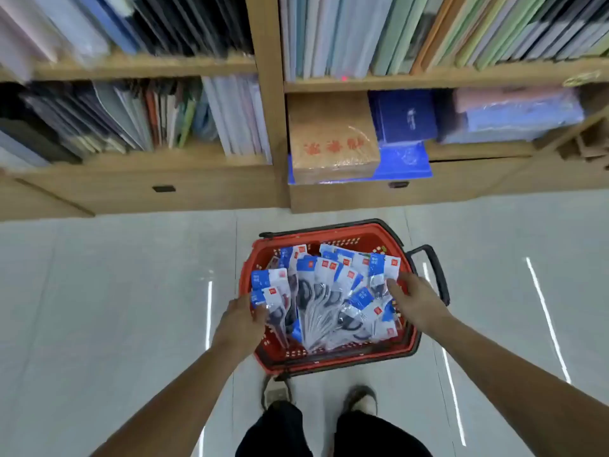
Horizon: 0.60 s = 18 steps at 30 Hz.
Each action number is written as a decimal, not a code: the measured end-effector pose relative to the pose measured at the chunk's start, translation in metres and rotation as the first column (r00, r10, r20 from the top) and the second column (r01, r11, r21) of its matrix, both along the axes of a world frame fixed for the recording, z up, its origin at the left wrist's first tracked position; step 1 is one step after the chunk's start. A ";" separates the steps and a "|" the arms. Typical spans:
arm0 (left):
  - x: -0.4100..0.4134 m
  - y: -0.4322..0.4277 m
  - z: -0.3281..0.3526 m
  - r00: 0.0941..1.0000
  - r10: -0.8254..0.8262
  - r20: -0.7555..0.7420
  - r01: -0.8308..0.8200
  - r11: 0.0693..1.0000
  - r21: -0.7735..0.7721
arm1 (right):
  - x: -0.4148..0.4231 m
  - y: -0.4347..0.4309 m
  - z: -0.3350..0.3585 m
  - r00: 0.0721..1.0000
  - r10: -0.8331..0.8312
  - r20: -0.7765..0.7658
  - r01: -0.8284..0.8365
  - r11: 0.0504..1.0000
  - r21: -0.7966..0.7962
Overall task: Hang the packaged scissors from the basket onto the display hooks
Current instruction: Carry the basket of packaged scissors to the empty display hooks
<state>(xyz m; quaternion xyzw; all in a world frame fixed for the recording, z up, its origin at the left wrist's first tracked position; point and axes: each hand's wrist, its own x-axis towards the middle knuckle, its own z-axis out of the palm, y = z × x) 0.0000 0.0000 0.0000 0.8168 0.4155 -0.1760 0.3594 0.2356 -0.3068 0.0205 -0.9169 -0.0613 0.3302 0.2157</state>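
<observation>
Pale tiled floor (pixel 99 291) fills the lower half of the frame; wooden shelving (pixel 267 94) runs across the top, packed with upright folders (pixel 362 34), with a brown wrapped box (pixel 333 140) at upper centre beside blue packs (pixel 407 117). Red basket (pixel 333 361) with a black handle (pixel 438 272) sits on the floor at lower centre, just above the person's shoes (pixel 361 399). Packaged scissors (pixel 324 301) lie heaped inside it, blue-and-white header cards mostly toward the shelving. Left hand (pixel 242 316) is at the basket's left rim, fingers curled round a left-edge packet (pixel 268 296). Right hand (pixel 417 300) reaches in from the right rim, fingers slightly spread, tips touching the packets there; whether they pinch one cannot be told.
</observation>
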 end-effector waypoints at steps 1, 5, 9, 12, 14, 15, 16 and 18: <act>0.001 0.001 -0.020 1.000 0.027 0.016 -0.027 1.000 0.013 | 0.007 -0.007 -0.027 0.999 -0.037 0.009 0.037 0.999 -0.005; 0.008 0.003 -0.088 0.986 0.168 0.006 -0.167 0.979 0.116 | 0.030 -0.016 -0.096 0.982 -0.180 0.054 0.185 0.976 -0.112; 0.008 -0.003 -0.132 0.937 0.348 0.015 -0.349 0.936 0.048 | 0.040 -0.023 -0.144 0.961 -0.259 0.094 0.267 0.959 -0.095; 0.001 -0.009 -0.145 0.896 0.411 0.166 -0.413 0.910 -0.028 | 0.040 -0.028 -0.154 0.957 -0.247 0.152 0.259 0.964 -0.064; -0.004 -0.014 -0.143 0.876 0.413 0.248 -0.419 0.907 -0.031 | 0.037 -0.034 -0.155 0.955 -0.221 0.198 0.238 0.969 -0.064; -0.004 -0.017 -0.142 0.872 0.413 0.262 -0.424 0.906 -0.017 | 0.036 -0.036 -0.155 0.954 -0.214 0.209 0.232 0.971 -0.065; -0.002 -0.017 -0.143 0.873 0.419 0.248 -0.432 0.902 -0.002 | 0.036 -0.038 -0.157 0.955 -0.221 0.199 0.238 0.969 -0.070; 0.003 -0.014 -0.147 0.882 0.443 0.158 -0.455 0.890 0.043 | 0.040 -0.037 -0.154 0.953 -0.271 0.135 0.283 0.956 -0.074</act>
